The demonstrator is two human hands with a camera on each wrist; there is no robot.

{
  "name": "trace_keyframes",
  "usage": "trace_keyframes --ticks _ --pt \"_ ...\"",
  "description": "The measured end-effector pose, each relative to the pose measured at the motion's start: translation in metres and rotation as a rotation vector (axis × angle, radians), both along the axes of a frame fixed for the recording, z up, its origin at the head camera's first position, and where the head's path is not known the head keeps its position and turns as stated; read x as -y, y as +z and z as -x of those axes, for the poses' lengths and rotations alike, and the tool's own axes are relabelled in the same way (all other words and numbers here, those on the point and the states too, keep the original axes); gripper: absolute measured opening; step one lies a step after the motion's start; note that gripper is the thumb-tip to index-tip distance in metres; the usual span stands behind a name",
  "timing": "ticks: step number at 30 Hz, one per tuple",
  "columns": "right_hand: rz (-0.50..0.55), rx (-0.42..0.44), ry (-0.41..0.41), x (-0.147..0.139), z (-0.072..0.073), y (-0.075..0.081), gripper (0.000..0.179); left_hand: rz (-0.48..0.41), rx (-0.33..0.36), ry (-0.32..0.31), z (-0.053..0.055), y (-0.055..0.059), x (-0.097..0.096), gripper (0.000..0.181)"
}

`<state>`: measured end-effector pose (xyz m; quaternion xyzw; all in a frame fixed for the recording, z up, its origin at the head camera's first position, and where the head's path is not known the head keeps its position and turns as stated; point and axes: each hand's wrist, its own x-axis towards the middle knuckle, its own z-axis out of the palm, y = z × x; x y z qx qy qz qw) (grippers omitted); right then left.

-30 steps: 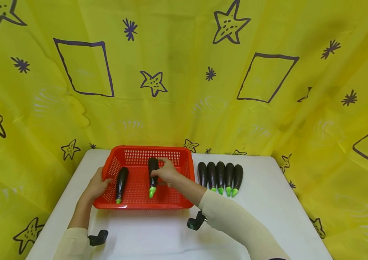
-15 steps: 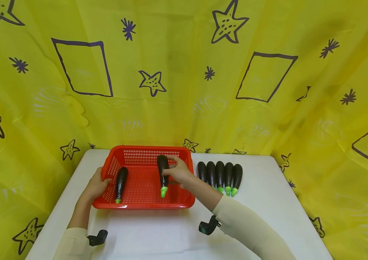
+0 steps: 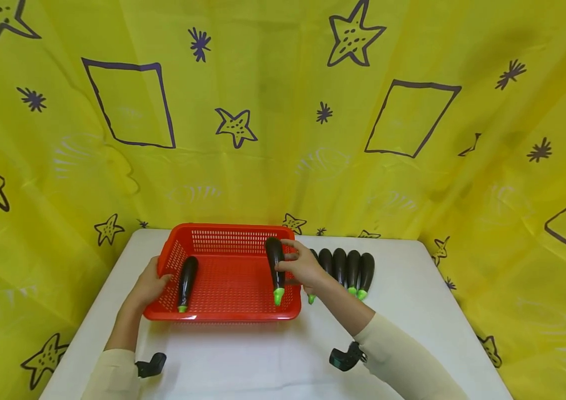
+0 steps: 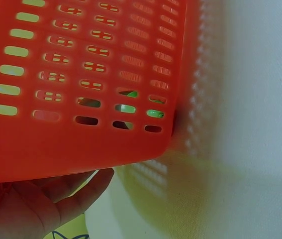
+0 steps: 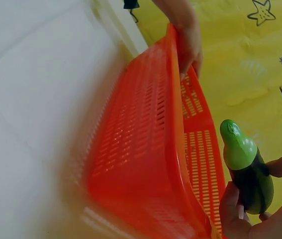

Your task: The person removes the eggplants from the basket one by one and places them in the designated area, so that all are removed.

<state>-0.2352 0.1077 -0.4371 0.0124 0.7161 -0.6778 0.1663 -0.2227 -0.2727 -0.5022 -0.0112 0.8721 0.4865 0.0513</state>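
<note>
A red perforated plastic basket (image 3: 223,317) stands on the white table. My left hand (image 3: 150,284) grips its left rim, thumb inside; in the left wrist view the fingers (image 4: 83,196) show under the rim. My right hand (image 3: 306,268) holds a dark eggplant (image 3: 275,266) with a bright green stem end, over the basket's right side. In the right wrist view the eggplant (image 5: 250,181) sits between thumb and fingers, above the rim. A second eggplant (image 3: 188,282) lies inside the basket at the left.
Right of the basket, several eggplants (image 3: 352,269) lie side by side in a row, partly hidden by my right hand and forearm. A yellow curtain (image 3: 273,183) with drawn stars hangs behind and beside the white table (image 3: 412,311).
My right hand has carried the eggplant rightward, from the basket's middle to its right side. My left hand and the basket have stayed in place.
</note>
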Motion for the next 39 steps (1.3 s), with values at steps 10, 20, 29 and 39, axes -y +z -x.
trace_keyframes --ticks 10,20,29,39 --pt "-0.017 -0.038 -0.013 -0.034 -0.012 0.001 0.075 0.006 0.010 0.000 0.000 0.000 0.000 0.051" --pt "-0.035 -0.043 -0.082 -0.069 -0.016 -0.004 0.073 0.007 0.021 0.000 -0.001 0.001 -0.001 0.052" --pt "-0.042 -0.034 -0.156 -0.101 -0.017 -0.012 0.076 0.002 0.011 0.003 0.001 -0.001 0.000 0.051" --pt "-0.137 -0.028 -0.248 -0.136 -0.019 -0.025 0.078 -0.001 0.007 0.001 0.001 0.000 0.000 0.051"
